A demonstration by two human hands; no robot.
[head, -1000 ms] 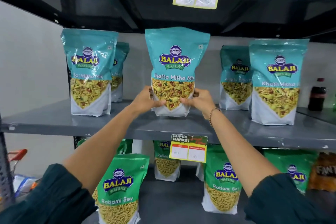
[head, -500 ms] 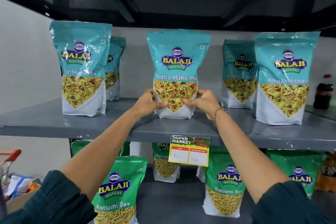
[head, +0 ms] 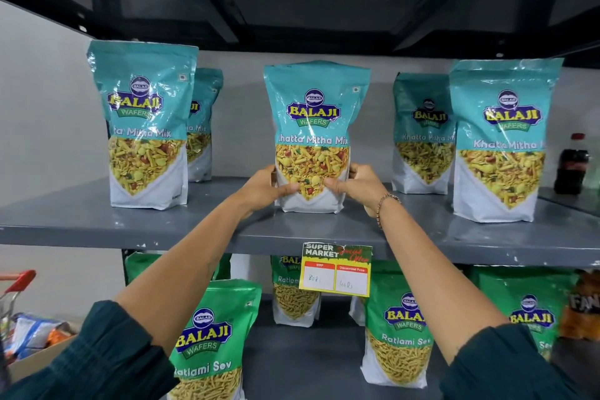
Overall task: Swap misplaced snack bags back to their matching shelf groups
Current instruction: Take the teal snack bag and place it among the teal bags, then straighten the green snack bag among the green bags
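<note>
Teal Khatta Mitha Mix bag stands shelved, both hands' grip clasping its base.

Grey metal shelving against a pale wall

I saw bare grey shelf at the left of frame, open along its front edge. Left of centre, a clear lane ran between the front left teal bag and the centre teal bag, where my left hand sat. Right of centre, my right hand filled a narrower gap before the rear teal bag. The front right teal bag blocked the right side, with a dark bottle just beyond it.
</note>
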